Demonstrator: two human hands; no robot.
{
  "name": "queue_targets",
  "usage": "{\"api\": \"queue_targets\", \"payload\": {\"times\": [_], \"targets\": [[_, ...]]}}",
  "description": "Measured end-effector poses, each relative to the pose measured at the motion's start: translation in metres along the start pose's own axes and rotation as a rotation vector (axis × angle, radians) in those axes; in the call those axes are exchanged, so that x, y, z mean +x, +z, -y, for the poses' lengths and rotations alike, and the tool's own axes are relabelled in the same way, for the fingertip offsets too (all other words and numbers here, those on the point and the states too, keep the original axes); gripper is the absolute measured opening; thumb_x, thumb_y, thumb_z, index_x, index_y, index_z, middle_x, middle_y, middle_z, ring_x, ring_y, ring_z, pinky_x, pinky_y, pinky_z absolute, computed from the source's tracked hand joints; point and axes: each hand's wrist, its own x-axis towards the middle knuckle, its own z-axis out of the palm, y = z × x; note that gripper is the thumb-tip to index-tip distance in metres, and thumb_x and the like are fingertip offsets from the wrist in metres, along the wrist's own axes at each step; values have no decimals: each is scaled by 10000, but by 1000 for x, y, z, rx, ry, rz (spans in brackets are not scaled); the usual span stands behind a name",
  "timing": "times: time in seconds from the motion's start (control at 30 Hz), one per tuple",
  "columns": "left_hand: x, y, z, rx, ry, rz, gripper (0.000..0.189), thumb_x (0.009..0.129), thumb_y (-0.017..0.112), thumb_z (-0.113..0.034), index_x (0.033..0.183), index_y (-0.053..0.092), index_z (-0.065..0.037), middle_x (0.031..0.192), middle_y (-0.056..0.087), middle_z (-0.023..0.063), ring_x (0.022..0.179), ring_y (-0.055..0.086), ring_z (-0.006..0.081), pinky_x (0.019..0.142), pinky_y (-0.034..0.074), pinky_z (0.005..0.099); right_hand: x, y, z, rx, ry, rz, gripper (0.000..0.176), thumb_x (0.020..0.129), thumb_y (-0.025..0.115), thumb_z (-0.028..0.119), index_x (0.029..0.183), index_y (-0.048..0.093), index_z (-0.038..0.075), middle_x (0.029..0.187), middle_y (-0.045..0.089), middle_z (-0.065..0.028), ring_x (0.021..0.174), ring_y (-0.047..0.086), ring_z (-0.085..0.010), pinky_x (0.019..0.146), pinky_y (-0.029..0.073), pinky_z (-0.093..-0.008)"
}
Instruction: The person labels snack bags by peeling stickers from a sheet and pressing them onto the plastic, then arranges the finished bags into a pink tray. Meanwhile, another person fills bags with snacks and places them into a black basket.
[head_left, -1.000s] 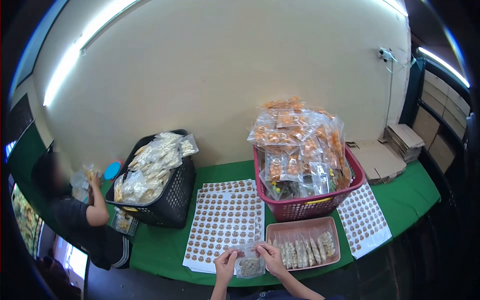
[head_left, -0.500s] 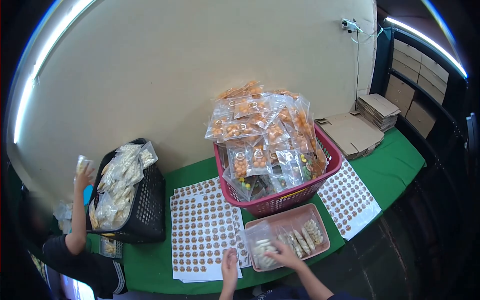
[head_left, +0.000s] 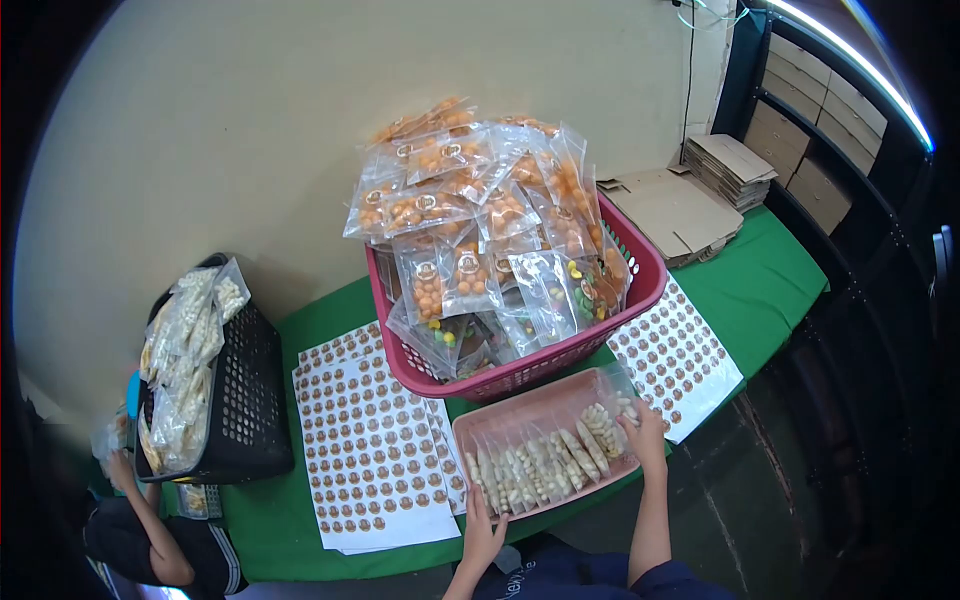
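In the head view a pink tray [head_left: 520, 408] lies by the table's front edge, with a row of clear bags of whitish oval pieces [head_left: 535, 468] leaning side by side in it. My left hand [head_left: 483, 530] is at the tray's front left corner, fingers stretched along its left end beside the first bag, thumb apart. At the right end, my right hand [head_left: 645, 437] has its fingers closed on a clear bag of whitish pieces [head_left: 626, 406]; the bag's upper part sticks out past the tray's rim.
Behind the tray stands a magenta basket [head_left: 520, 378] heaped with bagged orange balls. Sticker sheets [head_left: 370, 450] lie left, another sheet [head_left: 680, 360] right. A black basket [head_left: 255, 390] of bags stands left, near a co-worker's arm [head_left: 150, 520]. Flattened cardboard [head_left: 675, 215] lies back right.
My right hand has gone from a bag at the tray's left to the right end. My left hand has come to the tray's corner. The co-worker's raised hand has dropped. The view has shifted.
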Motion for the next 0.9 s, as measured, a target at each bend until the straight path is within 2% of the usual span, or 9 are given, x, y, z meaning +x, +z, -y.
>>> {"api": "queue_targets", "payload": {"times": [0.1, 0.2, 0.33, 0.43, 0.53, 0.63, 0.73, 0.87, 0.9], "targets": [[0, 1, 3, 10, 6, -15, 727, 813, 532, -191, 1331, 80, 48, 1335, 160, 286, 1222, 240, 428, 982, 281, 396, 0, 5, -1, 19, -79, -44, 382, 697, 673, 163, 1016, 538, 2, 809, 598, -183, 755, 567, -315, 683, 436, -379], [-1, 2, 7, -17, 11, -30, 722, 816, 529, -188, 1331, 81, 48, 1343, 168, 272, 1221, 253, 415, 967, 296, 403, 12, 13, -20, 149, -112, -218, 359, 704, 667, 134, 1009, 538, -3, 829, 598, -179, 786, 573, -305, 699, 437, -367], [-1, 5, 14, 21, 37, -51, 715, 812, 540, -207, 1326, 113, 48, 1338, 190, 266, 1192, 300, 410, 947, 311, 410, 18, 2, -12, 9, 68, -132, 378, 713, 662, 122, 1046, 524, 8, 957, 574, -199, 851, 562, -322, 740, 432, -361], [-1, 6, 21, 75, 64, -59, 727, 808, 548, -231, 1326, 119, 46, 1331, 214, 260, 1179, 319, 403, 936, 314, 413, 11, 12, -18, -18, 47, -112, 362, 705, 646, 137, 1002, 517, -26, 860, 569, -223, 836, 539, -383, 711, 412, -420], [-3, 8, 22, 5, 16, -60, 744, 804, 555, -249, 1329, 116, 42, 1330, 230, 250, 1172, 328, 393, 918, 320, 420, -5, 24, -21, -245, 78, 45, 396, 681, 667, 101, 1032, 521, -8, 932, 519, -199, 903, 502, -360, 783, 402, -403], [-3, 6, 21, -71, -17, -22, 741, 807, 552, -216, 1328, 95, 46, 1334, 199, 273, 1224, 255, 407, 995, 242, 413, -17, 33, -13, -322, 70, -30, 343, 671, 664, 87, 973, 542, -18, 933, 496, -184, 910, 492, -359, 775, 397, -417], [-3, 3, 16, -75, -43, -13, 740, 806, 553, -227, 1326, 103, 47, 1334, 203, 272, 1228, 249, 402, 994, 240, 413, -26, 28, 5, -434, -19, -86, 253, 720, 629, 139, 898, 561, -27, 904, 515, -203, 891, 502, -368, 753, 402, -424], [-4, 12, 25, 14, 18, -79, 755, 810, 545, -287, 1343, 105, 17, 1347, 224, 226, 1188, 314, 360, 938, 278, 424, -29, 56, -38, -241, -38, 48, 296, 819, 509, 254, 810, 566, -36, 846, 542, -241, 803, 520, -397, 709, 404, -459], [-4, 11, 25, 10, 10, -75, 755, 812, 542, -294, 1345, 105, 12, 1352, 221, 221, 1201, 301, 357, 945, 266, 435, -28, 53, -35, -254, -8, 118, 309, 823, 503, 261, 859, 557, -41, 864, 545, -247, 812, 523, -401, 716, 408, -458]]}}
